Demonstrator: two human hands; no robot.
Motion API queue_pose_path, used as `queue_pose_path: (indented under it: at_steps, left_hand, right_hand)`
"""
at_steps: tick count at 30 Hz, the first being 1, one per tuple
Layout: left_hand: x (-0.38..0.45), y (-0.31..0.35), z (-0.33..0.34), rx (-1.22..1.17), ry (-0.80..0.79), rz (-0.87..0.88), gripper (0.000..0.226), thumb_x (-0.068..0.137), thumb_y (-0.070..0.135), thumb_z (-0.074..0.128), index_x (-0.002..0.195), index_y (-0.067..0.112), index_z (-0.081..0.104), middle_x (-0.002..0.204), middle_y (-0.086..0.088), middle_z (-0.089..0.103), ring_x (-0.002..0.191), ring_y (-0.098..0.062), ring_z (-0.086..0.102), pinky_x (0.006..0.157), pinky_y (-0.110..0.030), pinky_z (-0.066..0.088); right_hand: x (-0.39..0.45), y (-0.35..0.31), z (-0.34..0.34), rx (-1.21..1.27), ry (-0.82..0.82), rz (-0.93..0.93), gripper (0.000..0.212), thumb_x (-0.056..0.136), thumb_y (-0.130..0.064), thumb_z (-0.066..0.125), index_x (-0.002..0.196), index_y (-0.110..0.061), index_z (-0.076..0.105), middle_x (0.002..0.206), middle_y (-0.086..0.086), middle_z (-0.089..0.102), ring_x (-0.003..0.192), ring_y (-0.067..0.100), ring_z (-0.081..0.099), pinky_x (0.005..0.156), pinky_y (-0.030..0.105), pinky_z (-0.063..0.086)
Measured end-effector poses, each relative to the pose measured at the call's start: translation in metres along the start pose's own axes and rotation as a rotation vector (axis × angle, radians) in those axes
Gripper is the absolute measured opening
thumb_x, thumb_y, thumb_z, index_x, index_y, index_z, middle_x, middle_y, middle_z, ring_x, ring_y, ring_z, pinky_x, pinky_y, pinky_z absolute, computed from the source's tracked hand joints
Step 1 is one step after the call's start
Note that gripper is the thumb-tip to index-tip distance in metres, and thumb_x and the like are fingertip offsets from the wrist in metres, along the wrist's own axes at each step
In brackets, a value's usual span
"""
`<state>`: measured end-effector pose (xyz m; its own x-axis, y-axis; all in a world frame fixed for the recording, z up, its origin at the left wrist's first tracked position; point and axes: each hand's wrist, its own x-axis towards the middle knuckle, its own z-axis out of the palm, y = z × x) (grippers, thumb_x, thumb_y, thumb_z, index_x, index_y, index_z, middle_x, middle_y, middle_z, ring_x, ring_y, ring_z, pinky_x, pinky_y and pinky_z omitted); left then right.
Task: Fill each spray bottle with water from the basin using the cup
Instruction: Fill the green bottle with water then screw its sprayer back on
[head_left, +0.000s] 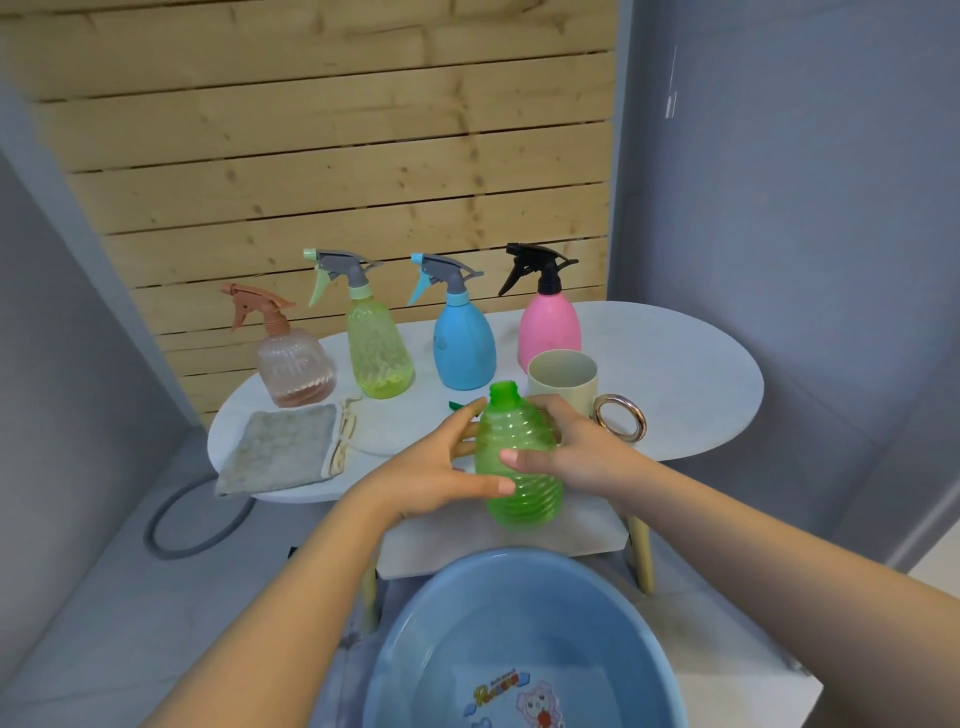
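A green ribbed spray bottle (519, 457) with its top off stands near the front edge of the white oval table (691, 374). My left hand (441, 467) grips its left side, thumb across the front. My right hand (566, 447) grips its right side. A cream cup (563, 376) with a metal ring handle (621, 417) stands just behind my right hand. The blue basin (519, 639) holding water sits below the table's front edge. Behind stand a clear brown bottle (293, 364), a yellow-green bottle (376, 348), a blue bottle (462, 343) and a pink bottle (549, 327), all capped.
A grey cloth (283, 449) lies at the table's left front. A green piece (457, 406), partly hidden, shows behind my left hand. A wooden slat wall (337, 156) backs the table. A grey hose loop (192, 525) lies on the floor at left.
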<state>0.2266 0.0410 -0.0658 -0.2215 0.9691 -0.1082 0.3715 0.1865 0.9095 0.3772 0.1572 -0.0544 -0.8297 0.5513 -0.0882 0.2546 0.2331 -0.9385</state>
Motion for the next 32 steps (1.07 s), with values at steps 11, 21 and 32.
queue_pose_path:
  at_steps: [11,21,32]
  left_hand:
    - [-0.002,0.005,0.012,-0.054,0.232,-0.039,0.071,0.064,0.019,0.087,0.121,0.024,0.045,0.113,0.006,0.064,0.103,-0.007,0.063,0.087,-0.026,0.052]
    - [0.005,0.001,0.008,-0.093,0.373,-0.103,0.072,0.066,0.019,0.085,0.123,0.024,0.042,0.11,0.009,0.063,0.099,-0.005,0.062,0.079,-0.022,0.049]
    - [-0.002,0.007,0.006,-0.067,0.348,-0.111,0.071,0.068,0.017,0.084,0.125,0.023,0.042,0.111,0.009,0.063,0.097,-0.001,0.062,0.073,-0.016,0.048]
  right_hand:
    - [0.003,0.0,-0.01,-0.203,0.237,-0.095,0.043,0.085,-0.032,0.068,0.124,-0.018,0.057,0.109,-0.004,0.058,0.102,0.011,0.055,0.091,0.024,0.043]
    - [0.027,0.025,-0.054,-0.709,0.461,0.282,0.034,0.095,-0.031,0.044,0.123,-0.015,0.053,0.123,0.009,0.054,0.119,0.029,0.04,0.09,0.035,0.038]
    - [0.025,0.028,-0.048,-0.303,0.446,0.238,0.027,0.094,-0.023,0.042,0.09,-0.002,0.059,0.091,0.012,0.067,0.085,0.028,0.058,0.067,0.031,0.041]
